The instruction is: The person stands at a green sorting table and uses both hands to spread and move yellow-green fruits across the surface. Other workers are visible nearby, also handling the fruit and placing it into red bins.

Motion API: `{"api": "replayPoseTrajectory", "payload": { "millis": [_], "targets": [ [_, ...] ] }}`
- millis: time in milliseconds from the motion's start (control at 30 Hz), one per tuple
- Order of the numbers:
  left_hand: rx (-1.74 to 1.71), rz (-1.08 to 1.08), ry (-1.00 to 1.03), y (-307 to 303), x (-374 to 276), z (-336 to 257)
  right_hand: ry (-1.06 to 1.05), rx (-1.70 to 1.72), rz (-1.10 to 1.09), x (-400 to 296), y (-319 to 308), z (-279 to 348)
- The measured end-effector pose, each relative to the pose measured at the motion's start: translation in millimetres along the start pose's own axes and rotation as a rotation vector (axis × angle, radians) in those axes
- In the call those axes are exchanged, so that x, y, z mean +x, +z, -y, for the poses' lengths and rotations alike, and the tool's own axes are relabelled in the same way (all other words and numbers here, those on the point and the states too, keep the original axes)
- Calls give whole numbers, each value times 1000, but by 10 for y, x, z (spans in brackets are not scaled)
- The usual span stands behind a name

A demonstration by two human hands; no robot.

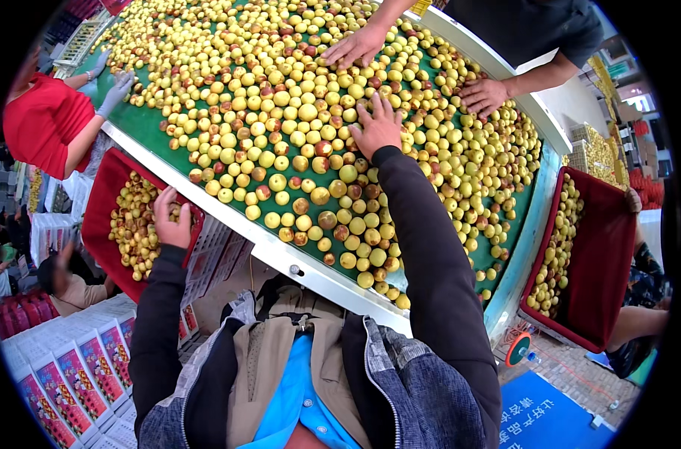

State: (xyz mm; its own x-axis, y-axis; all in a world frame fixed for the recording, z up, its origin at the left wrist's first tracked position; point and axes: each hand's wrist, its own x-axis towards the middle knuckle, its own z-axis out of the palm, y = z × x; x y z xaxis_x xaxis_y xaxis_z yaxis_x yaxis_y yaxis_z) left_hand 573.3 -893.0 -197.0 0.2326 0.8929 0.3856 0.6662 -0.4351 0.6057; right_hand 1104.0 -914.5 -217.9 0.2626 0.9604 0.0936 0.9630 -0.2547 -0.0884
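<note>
Many yellow-green jujubes [308,112], some with red-brown patches, lie spread over a green sorting table with a white metal rim [205,207]. My right hand [378,126] rests palm down on the fruit near the middle, fingers apart; what lies under the palm is hidden. My left hand [173,218] is over the near edge of a red-lined crate [101,219] partly filled with jujubes, its fingers apart and no fruit seen in them. A co-worker's two bare hands touch the fruit across the table.
A co-worker in a red shirt [48,123] with grey gloves works at the left. Another red-lined crate [598,258] with jujubes stands at the right, a person's hand on its rim. Printed cartons [87,376] are stacked at lower left. A blue printed board [548,415] lies at lower right.
</note>
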Motion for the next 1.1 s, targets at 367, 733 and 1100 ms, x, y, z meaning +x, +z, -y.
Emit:
{"api": "replayPoseTrajectory", "payload": {
  "millis": [367,733,1100],
  "targets": [
    [-39,484,547,1806,867,-1544,281,-60,65,-780,-119,-771],
    [77,713,717,3420,893,-2806,325,-41,-99,-1625,-104,-1282],
    [21,745,823,4399,488,-3755,435,77,-88,-2351,-241,-1565]
  ]
}}
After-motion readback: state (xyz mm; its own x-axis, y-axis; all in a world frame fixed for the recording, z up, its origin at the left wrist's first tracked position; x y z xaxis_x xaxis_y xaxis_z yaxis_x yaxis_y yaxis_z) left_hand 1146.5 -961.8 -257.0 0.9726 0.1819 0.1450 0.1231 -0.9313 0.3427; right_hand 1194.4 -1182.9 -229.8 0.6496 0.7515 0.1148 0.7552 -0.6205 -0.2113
